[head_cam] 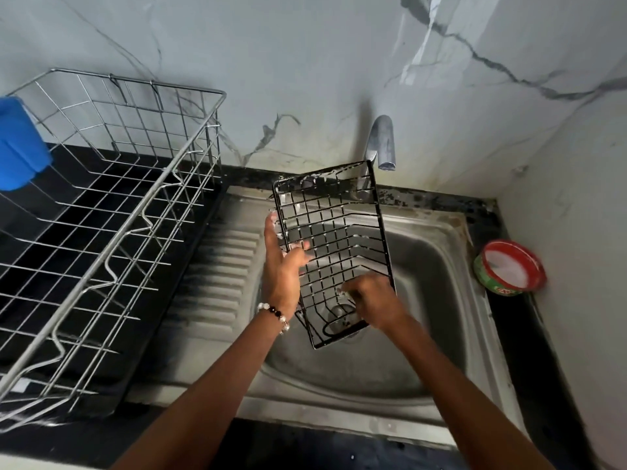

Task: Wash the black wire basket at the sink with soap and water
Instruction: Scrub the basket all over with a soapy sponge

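The black wire basket [334, 232] is held tilted on end over the steel sink [437, 276], with bits of white soap foam on its wires. My left hand [283, 266] holds its left edge, the thumb curled through the wires and the fingers behind. Inside the basket's lower part, my right hand [369, 298] is curled around something small and foamy; what it is stays hidden. The tap [382, 142] stands just behind the basket's top corner, and no water shows from it.
A large steel dish rack [112, 212] fills the black counter on the left, with a blue plastic cup [18, 144] hung on its far left side. A red-rimmed green tub of white dish soap [509, 268] sits right of the sink. Marble walls close in behind and right.
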